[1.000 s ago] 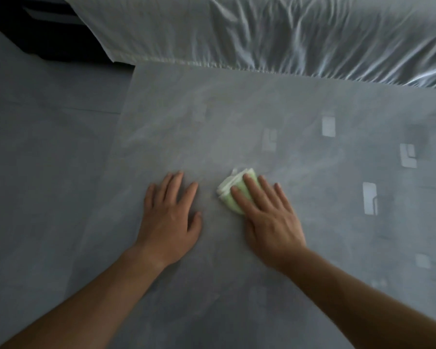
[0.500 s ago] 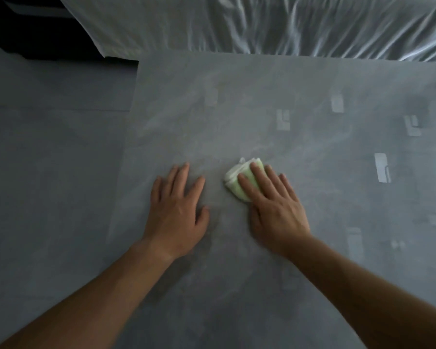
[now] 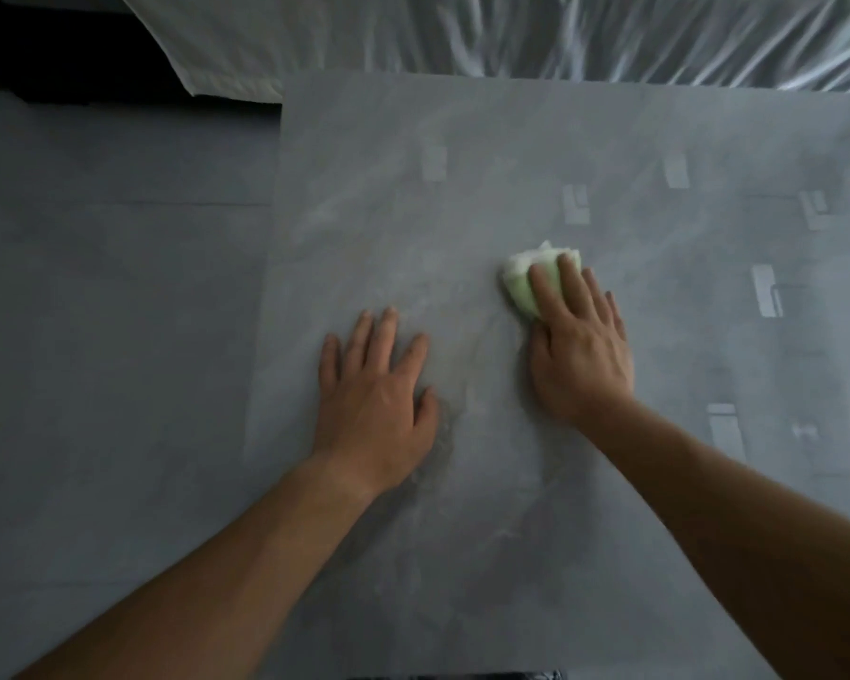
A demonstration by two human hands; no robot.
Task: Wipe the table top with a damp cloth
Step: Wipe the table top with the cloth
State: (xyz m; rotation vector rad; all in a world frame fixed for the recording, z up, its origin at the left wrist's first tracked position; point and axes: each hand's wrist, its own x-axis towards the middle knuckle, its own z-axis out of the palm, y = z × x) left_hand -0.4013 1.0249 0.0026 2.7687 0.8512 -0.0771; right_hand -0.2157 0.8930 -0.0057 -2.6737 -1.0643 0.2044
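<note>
A grey, marbled table top [image 3: 413,198] fills the middle of the head view. A small folded pale-green cloth [image 3: 521,282] lies on it right of centre. My right hand [image 3: 577,346] presses flat on the cloth, its straight fingers covering the cloth's near half. My left hand [image 3: 374,395] rests flat on the bare table top to the left of the cloth, fingers spread, holding nothing.
The table's left edge [image 3: 266,287] runs down the frame, with grey floor [image 3: 109,336] beyond it. A bed with rumpled white sheets [image 3: 511,31] borders the table's far edge. Pale rectangular reflections [image 3: 766,292] show on the right of the table.
My right hand has slid the cloth away from me and to the right across the table. My left hand stays flat in about the same spot.
</note>
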